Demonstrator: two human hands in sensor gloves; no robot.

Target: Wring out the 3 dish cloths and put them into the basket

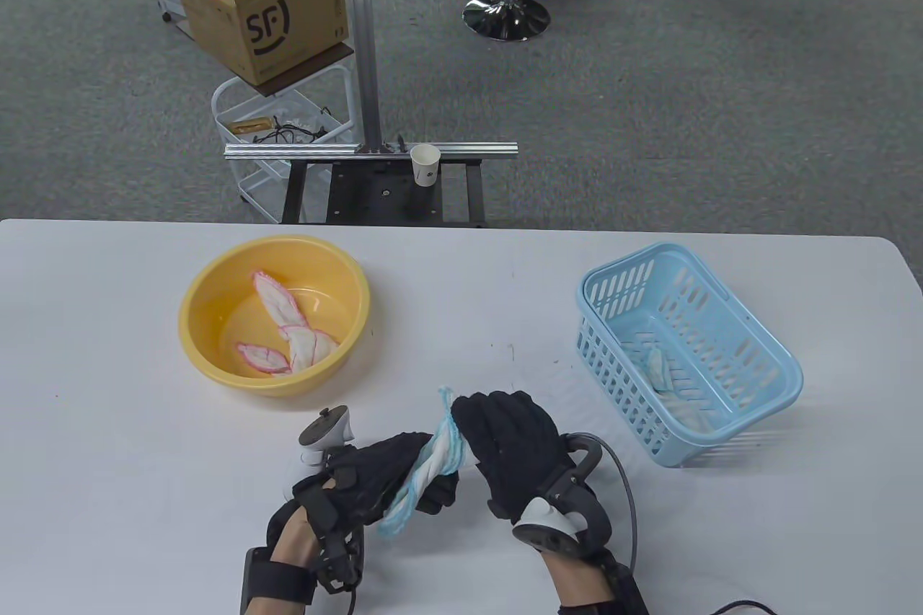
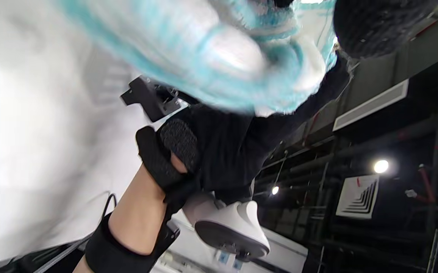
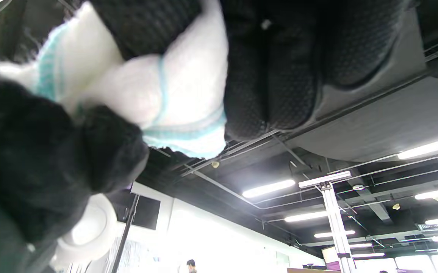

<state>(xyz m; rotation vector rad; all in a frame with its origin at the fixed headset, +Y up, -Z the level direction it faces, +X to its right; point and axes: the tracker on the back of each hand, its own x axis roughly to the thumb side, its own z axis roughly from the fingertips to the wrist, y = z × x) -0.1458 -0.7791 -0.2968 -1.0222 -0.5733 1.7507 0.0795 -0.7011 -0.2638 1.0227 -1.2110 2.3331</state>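
Observation:
Both hands hold a white dish cloth with blue edging (image 1: 433, 463), twisted into a rope above the table's front middle. My left hand (image 1: 393, 481) grips its lower end; my right hand (image 1: 505, 438) grips its upper end. The same blue-edged cloth (image 2: 219, 45) fills the top of the left wrist view, and in the right wrist view the blue-edged cloth (image 3: 173, 98) shows between black gloved fingers (image 3: 272, 68). A pink-edged cloth (image 1: 288, 330) lies in the yellow basin (image 1: 209, 298) at the left. Another blue-edged cloth (image 1: 667, 384) lies in the light blue basket (image 1: 764, 348) at the right.
Beyond the table's far edge, a paper cup (image 1: 425, 164) stands on a metal rail. A cardboard box (image 1: 267, 2) sits on a cart further back on the left. White table top (image 1: 108, 427) lies around the hands.

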